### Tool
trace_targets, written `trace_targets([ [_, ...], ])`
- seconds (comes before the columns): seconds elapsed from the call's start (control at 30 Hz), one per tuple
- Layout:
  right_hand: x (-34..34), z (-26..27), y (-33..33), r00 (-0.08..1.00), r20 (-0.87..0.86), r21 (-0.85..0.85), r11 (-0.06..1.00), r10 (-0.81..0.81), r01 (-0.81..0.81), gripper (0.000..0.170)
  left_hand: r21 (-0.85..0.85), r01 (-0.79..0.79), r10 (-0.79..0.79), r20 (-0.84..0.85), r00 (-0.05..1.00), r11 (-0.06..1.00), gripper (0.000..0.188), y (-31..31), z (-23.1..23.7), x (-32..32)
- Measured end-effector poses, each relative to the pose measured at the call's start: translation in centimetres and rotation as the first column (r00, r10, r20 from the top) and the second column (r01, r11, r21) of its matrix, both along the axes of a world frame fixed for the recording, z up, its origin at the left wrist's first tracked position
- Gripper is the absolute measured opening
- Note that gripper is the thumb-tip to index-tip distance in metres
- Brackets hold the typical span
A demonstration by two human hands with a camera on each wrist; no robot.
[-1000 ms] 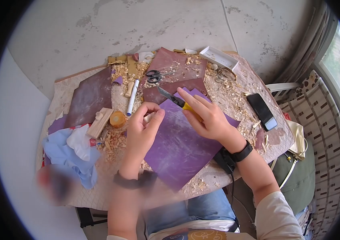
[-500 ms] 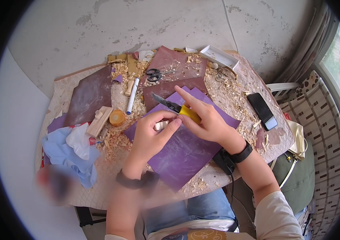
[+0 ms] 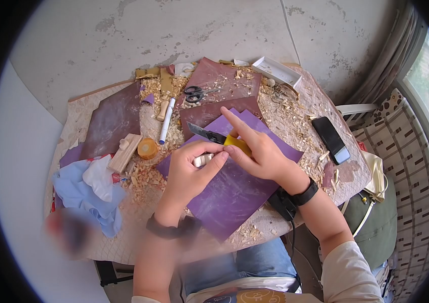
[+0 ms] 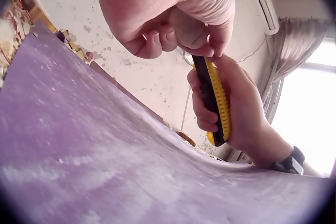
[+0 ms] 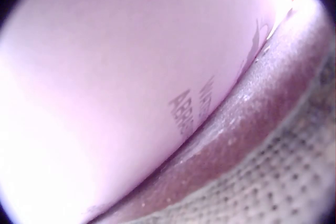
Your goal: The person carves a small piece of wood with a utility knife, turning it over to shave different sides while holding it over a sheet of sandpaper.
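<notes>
While the table (image 3: 84,107) fills the space before the person, a large purple sheet (image 3: 234,197) lies across its near part, its edge reaching over dark red sheets (image 3: 227,111). Above the purple sheet, the two hands come close together. The right hand (image 3: 261,155) is closed round the yellow handle of a knife (image 3: 238,145), with the index finger stretched out; the blade points leftward, past the left hand's fingers. The left hand (image 3: 189,170) is curled, gripping a small pale piece of wood (image 3: 203,160) between fingers and thumb. A phone (image 3: 331,140) lies well to the right, scissors (image 3: 194,94) beyond the hands, and wood shavings (image 3: 146,177) are strewn about.
</notes>
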State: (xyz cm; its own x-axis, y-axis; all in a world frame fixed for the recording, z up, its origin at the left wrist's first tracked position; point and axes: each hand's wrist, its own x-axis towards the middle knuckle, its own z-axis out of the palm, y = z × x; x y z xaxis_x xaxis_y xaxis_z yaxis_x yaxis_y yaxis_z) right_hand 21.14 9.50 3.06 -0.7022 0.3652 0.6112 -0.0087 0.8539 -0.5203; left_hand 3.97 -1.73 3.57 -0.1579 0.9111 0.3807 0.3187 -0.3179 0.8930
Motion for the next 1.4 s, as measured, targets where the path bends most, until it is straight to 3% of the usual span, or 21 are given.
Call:
trace_targets([
  [0.37,-0.1,-0.1,0.0,1.0,0.007,-0.052,0.999,-0.004,0.004,0.077,-0.003,0.01,-0.01,0.034,0.999,1.0,0.018,0.0,0.2,0.1],
  [0.57,0.0,0.6,-0.3,0.983,0.046,0.247,0.956,-0.178,0.161,0.073,-0.049,-0.04,0.042,0.042,0.998,0.998,0.02,0.0,0.2,0.3],
  [0.63,-0.1,0.7,-0.1,0.971,-0.004,0.404,0.888,-0.238,0.219,0.062,-0.055,-0.066,0.069,0.046,0.997,0.996,0.021,0.1,0.2,0.2],
  [0.8,-0.2,0.8,-0.1,0.95,-0.009,0.52,0.81,-0.312,0.271,0.068,0.15,-0.243,0.202,0.245,0.948,0.958,0.024,0.1,-0.1,0.1],
  [0.93,0.0,1.2,-0.3,0.945,0.037,0.598,0.764,-0.326,0.241,0.071,0.165,-0.221,0.177,0.248,0.953,0.961,0.029,-0.2,0.4,0.1],
  [1.0,0.1,1.2,-0.4,0.943,0.045,0.6,0.764,-0.33,0.238,0.073,0.152,-0.139,0.098,0.249,0.963,0.979,0.027,-0.3,0.3,-0.2],
  [1.4,0.2,0.8,-0.1,0.951,0.053,0.645,0.738,-0.304,0.2,0.077,0.094,-0.059,0.024,0.339,0.941,0.994,0.024,-0.6,0.0,-0.4],
])
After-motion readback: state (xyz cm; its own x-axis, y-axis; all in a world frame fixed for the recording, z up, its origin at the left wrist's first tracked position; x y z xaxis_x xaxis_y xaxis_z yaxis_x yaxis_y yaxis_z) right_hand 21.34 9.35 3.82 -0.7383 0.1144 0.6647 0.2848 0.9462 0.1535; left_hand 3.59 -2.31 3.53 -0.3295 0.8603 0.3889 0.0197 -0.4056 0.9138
